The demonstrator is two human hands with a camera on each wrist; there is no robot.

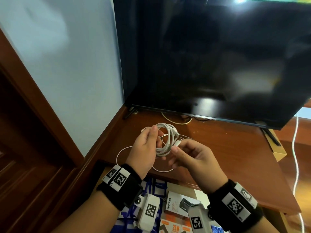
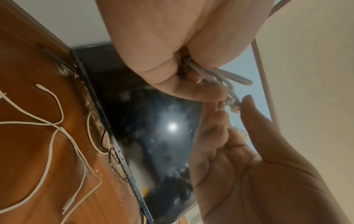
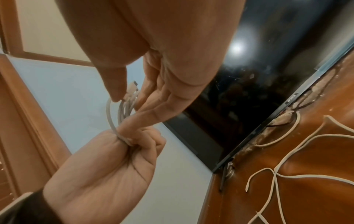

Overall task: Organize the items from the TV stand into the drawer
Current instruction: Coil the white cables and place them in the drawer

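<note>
left hand (image 1: 146,148) grips a coiled white charging cable (image 1: 164,140) above the tv stand (image 1: 227,148); right hand (image 1: 193,157) pinches its plug end; best to tuck that end through the loops, keeping the coil tight, before lowering it into the open drawer (image 1: 178,204) below.

I see a white coiled cable (image 1: 164,140) above the reddish-brown wood of the TV stand (image 1: 227,148), where a second white cable (image 2: 50,144) lies loose, and behind it the television (image 1: 210,56) is glossy black against a pale blue wall (image 1: 67,56). On both wrists I make out black wristbands (image 1: 129,185) carrying white tags (image 1: 120,179) printed with black square-block patterns. Below the stand's edge I can see a box (image 1: 178,205) in white and grey with dark lettering, orange-and-white packaging (image 1: 175,227), and something patterned in blue and white (image 1: 156,187).
</note>
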